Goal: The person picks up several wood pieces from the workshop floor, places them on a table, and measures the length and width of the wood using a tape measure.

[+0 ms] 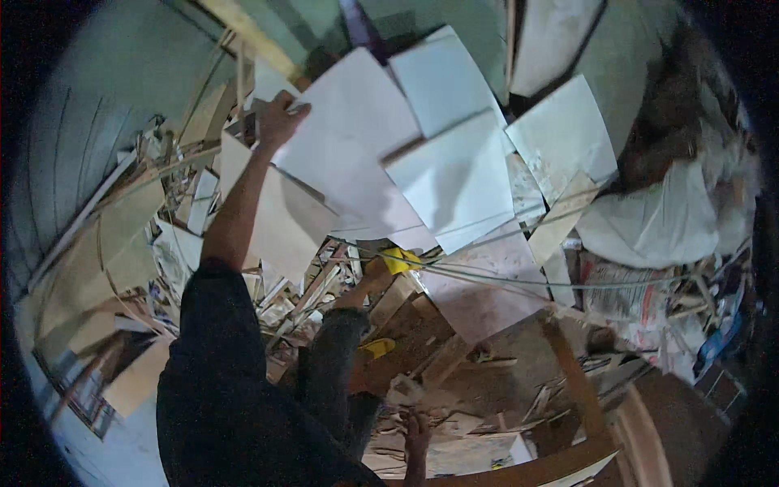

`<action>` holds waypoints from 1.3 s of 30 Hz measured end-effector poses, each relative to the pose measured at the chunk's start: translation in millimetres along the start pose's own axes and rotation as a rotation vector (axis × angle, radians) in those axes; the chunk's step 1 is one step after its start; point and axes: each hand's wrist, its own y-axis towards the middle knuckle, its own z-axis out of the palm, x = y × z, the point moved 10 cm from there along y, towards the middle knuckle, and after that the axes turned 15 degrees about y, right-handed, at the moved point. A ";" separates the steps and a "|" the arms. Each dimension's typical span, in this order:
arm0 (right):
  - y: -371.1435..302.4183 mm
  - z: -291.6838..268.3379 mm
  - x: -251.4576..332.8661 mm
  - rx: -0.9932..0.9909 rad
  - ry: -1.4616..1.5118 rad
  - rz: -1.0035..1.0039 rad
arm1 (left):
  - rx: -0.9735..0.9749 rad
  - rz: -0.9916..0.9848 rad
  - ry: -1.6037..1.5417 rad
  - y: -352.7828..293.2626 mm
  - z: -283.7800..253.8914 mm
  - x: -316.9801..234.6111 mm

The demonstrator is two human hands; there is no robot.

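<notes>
My left arm reaches up and forward, and my left hand (281, 122) is closed on the upper left edge of a large white panel (349, 122). That panel leans in a heap of sheets, partly behind another white panel (458, 178). A beige panel (284, 223) stands below my left forearm. Low in the middle, my right hand (416, 434) hangs with loosely bent fingers, and nothing shows in it. It is near scraps of wood and the curved wooden edge (519, 475) at the bottom.
My feet, in yellow footwear (399, 260), stand among wood offcuts. Thin cables (560, 285) cross in front of the panels. At right lie a pale sheet (657, 219) and printed sacks (621, 288). A wooden frame (578, 381) stands at lower right. Broken boards (122, 243) pile up at left.
</notes>
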 end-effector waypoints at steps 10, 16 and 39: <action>-19.5 17.8 67.3 -0.041 -0.436 0.012 | -0.041 0.083 -0.102 -177.5 -134.9 -171.9; -6.9 76.9 138.7 0.005 -0.623 -0.129 | -0.044 0.108 -0.140 -204.9 -153.4 -192.8; 213.6 364.2 298.5 -0.096 -0.761 -0.709 | -0.105 0.125 -0.173 -238.8 -157.4 -201.5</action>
